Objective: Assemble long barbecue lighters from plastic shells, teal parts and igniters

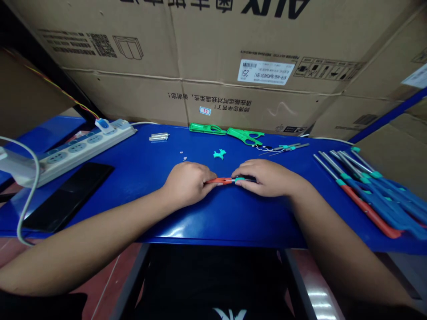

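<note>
Both of my hands rest on the blue table [140, 164] near its middle and grip one long lighter between them. My left hand [187, 182] is closed on the lighter's orange handle [220, 180]. My right hand [267, 178] is closed around its teal collar and the dark tube end. Only a short stretch of the lighter shows between the two hands. A small teal plastic piece [219, 154] lies just beyond my hands.
Several finished long lighters [363, 189] with metal tubes lie in a row at the right. Two green handle shells [227, 131] and loose metal tubes [287, 146] lie at the back. A power strip [76, 149] and a black phone [66, 195] sit at the left. Cardboard boxes [213, 62] wall off the back.
</note>
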The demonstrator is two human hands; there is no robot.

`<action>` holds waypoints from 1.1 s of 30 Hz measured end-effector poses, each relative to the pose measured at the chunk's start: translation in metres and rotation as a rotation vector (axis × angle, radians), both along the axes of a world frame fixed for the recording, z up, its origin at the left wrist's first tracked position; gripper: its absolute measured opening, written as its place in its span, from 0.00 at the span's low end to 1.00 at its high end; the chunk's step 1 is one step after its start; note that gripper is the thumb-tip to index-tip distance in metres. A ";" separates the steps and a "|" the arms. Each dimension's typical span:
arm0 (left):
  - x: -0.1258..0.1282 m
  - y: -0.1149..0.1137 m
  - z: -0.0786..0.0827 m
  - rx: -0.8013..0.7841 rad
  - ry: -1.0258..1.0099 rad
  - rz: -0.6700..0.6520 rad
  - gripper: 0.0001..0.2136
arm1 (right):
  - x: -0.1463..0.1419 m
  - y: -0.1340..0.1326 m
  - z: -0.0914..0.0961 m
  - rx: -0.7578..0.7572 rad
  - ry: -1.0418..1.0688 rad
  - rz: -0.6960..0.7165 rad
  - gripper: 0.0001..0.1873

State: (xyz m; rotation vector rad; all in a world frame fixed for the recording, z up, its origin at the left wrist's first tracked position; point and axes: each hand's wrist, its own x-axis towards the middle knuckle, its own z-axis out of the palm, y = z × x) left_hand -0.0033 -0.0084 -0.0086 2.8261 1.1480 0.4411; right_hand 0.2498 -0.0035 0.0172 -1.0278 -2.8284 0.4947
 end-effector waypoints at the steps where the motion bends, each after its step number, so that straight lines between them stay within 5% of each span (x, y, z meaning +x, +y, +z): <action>1: 0.000 -0.002 0.001 0.033 0.009 0.001 0.19 | -0.002 -0.001 0.000 0.016 0.005 0.005 0.15; 8: 0.002 -0.009 0.004 0.117 0.014 -0.009 0.20 | -0.015 -0.006 -0.004 0.293 -0.025 -0.007 0.10; 15: -0.004 0.013 -0.003 -0.299 -0.126 -0.114 0.19 | -0.014 -0.003 -0.009 0.094 -0.035 0.043 0.13; 17: -0.004 0.017 -0.008 -0.309 -0.146 -0.153 0.24 | -0.014 -0.002 -0.012 0.058 -0.041 0.050 0.14; 23: 0.000 0.022 -0.019 -0.316 -0.193 -0.194 0.15 | -0.010 0.004 -0.018 0.062 -0.040 0.030 0.11; 33: 0.001 0.022 -0.013 -0.312 -0.190 -0.223 0.14 | -0.009 0.005 -0.022 -0.055 0.096 -0.031 0.08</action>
